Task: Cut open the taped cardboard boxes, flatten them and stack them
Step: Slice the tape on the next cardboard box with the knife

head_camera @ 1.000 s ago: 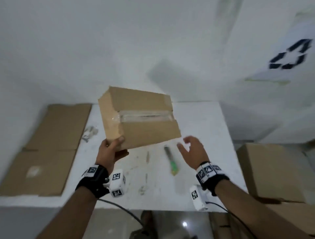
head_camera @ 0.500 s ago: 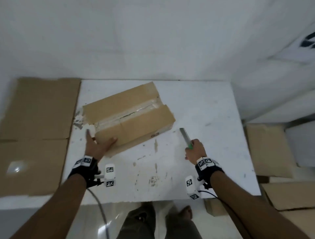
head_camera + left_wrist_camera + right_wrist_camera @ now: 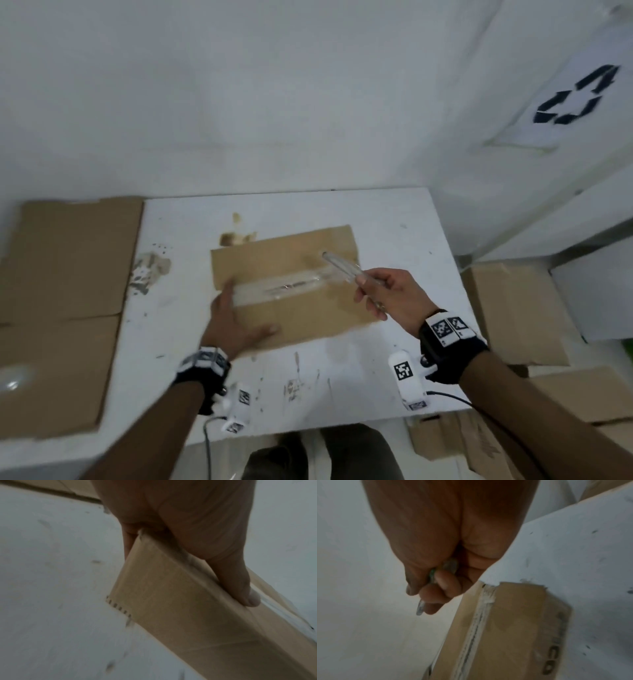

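Note:
A brown cardboard box [image 3: 291, 267] lies on the white table [image 3: 342, 383], with a strip of clear tape [image 3: 274, 291] along its top seam. My left hand [image 3: 236, 322] grips the box's near left corner. In the left wrist view the thumb [image 3: 236, 581] lies along the top edge of the box [image 3: 180, 608] and a finger goes down behind its end. My right hand [image 3: 387, 294] holds a cutter knife [image 3: 339, 267] just above the box's right end, tip pointing up and left. In the right wrist view the fingers [image 3: 440, 585] curl round the knife [image 3: 420, 608] beside the taped box [image 3: 513, 628].
Flattened cardboard sheets [image 3: 61, 274] lie at the table's left side. More cardboard boxes [image 3: 513, 308] stand on the floor to the right. A white wall rises behind the table, with a recycling sign [image 3: 575, 99] at the right.
The box came down from the air onto the table and turned square to me. My right hand picked the knife off the table and raised it over the box's right end.

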